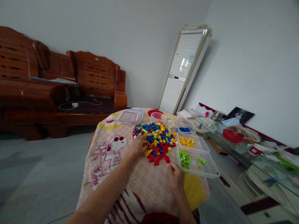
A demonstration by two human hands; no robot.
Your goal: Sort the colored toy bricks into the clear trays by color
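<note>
Patterned tablecloth (pixel 149 186) is bearing the brick pile (pixel 160 137) | your left hand (pixel 139 145), nearer, is touching the pile's left side, grasp undeterminable | your right hand (pixel 176 177) is sitting loosely curled near the green-brick tray (pixel 206 171), contents undeterminable

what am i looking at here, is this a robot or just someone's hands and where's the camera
No robot here: these are a person's two bare hands. The one picture comes from a camera worn on that person's head, looking forward and down, so you see roughly what they see.

In front of them is a table spread with a patterned cloth. On it lies a pile of mixed toy bricks. To its right, three clear trays hold blue bricks, yellow bricks and green bricks.

The left hand has its fingers at the pile. The right hand is curled, close to a red brick. I can't tell whether either holds a brick.
</note>
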